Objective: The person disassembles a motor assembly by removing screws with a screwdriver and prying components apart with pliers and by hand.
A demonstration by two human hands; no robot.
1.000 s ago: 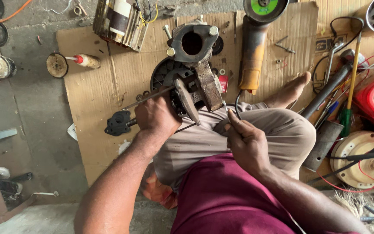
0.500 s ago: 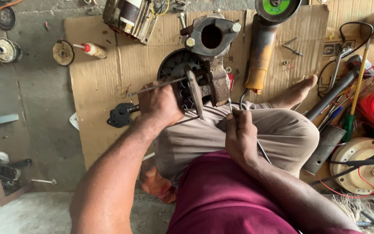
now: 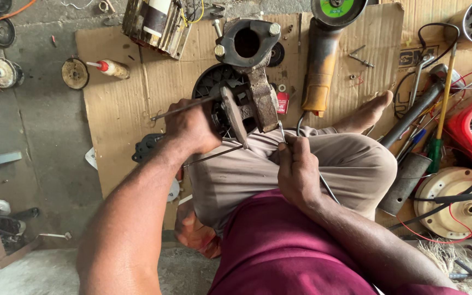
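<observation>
- Pump housing (image 3: 253,65): cast metal, rough, rust-brown, matt.
- Fan cover (image 3: 214,87) behind it: black plastic, ribbed, dull.
- Thin rod (image 3: 178,111) in the left hand (image 3: 192,128): bare metal, smooth, slight sheen.
- Cardboard sheet (image 3: 121,109): brown paper board, matt, stained and creased.
- Angle grinder (image 3: 321,60): yellow plastic body, grimy; green disc on top.
- Trousers (image 3: 312,164): beige woven cloth, matt.
- Shirt (image 3: 290,246): maroon cloth, soft, matt.
- Floor (image 3: 34,142): grey concrete, rough.
- Round cover (image 3: 457,202): cream plastic, smooth, scuffed.
</observation>
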